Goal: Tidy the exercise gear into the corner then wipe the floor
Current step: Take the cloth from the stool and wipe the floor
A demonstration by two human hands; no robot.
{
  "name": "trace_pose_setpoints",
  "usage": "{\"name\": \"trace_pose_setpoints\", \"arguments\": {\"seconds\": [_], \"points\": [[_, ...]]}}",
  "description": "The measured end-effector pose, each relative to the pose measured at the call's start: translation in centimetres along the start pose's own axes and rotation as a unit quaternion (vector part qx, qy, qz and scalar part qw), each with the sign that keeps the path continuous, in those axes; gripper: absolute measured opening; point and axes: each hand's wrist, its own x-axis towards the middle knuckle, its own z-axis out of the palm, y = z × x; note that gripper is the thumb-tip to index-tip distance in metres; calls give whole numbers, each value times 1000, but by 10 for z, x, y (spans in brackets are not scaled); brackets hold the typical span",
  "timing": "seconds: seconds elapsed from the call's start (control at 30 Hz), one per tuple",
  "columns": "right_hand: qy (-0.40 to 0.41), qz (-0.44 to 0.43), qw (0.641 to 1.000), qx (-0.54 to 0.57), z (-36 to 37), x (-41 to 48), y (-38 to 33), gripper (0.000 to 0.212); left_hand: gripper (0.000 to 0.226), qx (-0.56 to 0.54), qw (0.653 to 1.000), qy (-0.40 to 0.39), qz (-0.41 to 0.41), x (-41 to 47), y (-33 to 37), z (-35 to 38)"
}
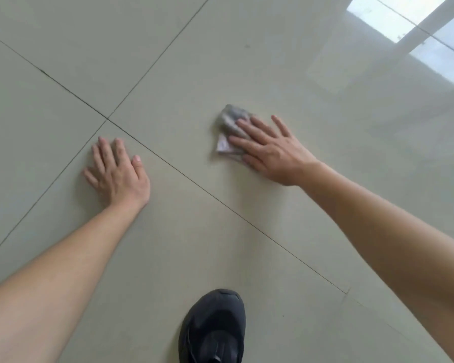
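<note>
A crumpled grey cloth (230, 121) lies on the pale tiled floor (247, 61) right of centre. My right hand (270, 150) presses flat on it with straight, spread fingers, and the cloth sticks out beyond the fingertips to the upper left. My left hand (118, 171) rests palm down on the bare floor at the left, fingers straight, just below a crossing of dark grout lines (106, 119). No exercise gear is in view.
My black shoe (212, 328) stands on the floor at the bottom centre, between my two forearms. A bright window reflection (430, 38) shines on the glossy tiles at the top right. Tiles fill the whole view.
</note>
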Motion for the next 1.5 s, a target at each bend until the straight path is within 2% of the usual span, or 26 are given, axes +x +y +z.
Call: {"name": "trace_pose_setpoints", "arguments": {"seconds": [0.03,0.1,0.13,0.17,0.23,0.33,0.4,0.47,0.5,0.53,0.6,0.67,0.73,0.8,0.93,1.03,1.1,1.17,1.23,1.27,1.33,1.4,1.5], "points": [[17,104,994,13,-8,12,25,52,55,2,1000,1,5,2,0,1],[19,311,947,73,-27,38,58,55,56,-6,1000,6,-7,8,2,1],[15,378,920,102,-32,51,61,56,56,-13,1000,10,-22,12,2,0],[15,404,908,112,-34,64,54,57,56,-20,999,14,-36,18,2,-2],[26,360,926,110,-30,86,20,58,56,-25,998,21,-50,34,-1,-5],[26,131,989,70,-6,90,-66,60,58,-27,999,9,-43,54,-9,-4],[-4,-30,998,53,7,74,-107,58,58,-22,999,8,-31,58,-13,1],[-42,-138,989,28,4,72,-100,53,58,-15,999,9,-29,58,-14,4],[-42,-157,987,9,-1,80,-85,51,59,-12,999,9,-29,57,-15,4],[-41,-140,989,-5,-9,94,-66,50,59,-8,1000,10,-24,57,-15,5],[-15,-6,1000,9,-28,132,-23,51,60,2,1000,10,-18,58,-15,5],[-5,146,988,50,-49,172,3,51,60,6,1000,13,-19,58,-16,7],[-3,210,976,58,-57,207,-6,53,61,9,1000,16,-17,58,-15,8],[-11,177,982,60,-56,228,-44,57,61,11,1000,18,-18,59,-15,8],[-32,-22,999,10,-37,202,-122,64,60,17,1000,19,-11,58,-16,10],[-50,-133,990,-11,-22,153,-106,61,60,20,1000,14,-20,59,-15,8],[-52,-148,988,-5,-13,114,-66,56,60,18,1000,12,-18,60,-13,7],[-36,-54,998,27,-11,71,-16,50,59,11,1000,10,-20,60,-14,6],[-12,109,992,55,-15,25,42,49,60,8,1000,13,-17,60,-16,7],[-7,195,979,67,-16,1,72,50,61,4,1000,15,-16,61,-17,7],[-6,351,932,89,-18,-51,124,54,67,-7,1000,21,-16,59,-16,6],[-3,484,868,110,-11,-98,157,59,69,-24,998,44,-26,55,-8,1],[24,606,782,146,3,-133,160,60,64,-62,995,81,-9,42,35,-5]]}}
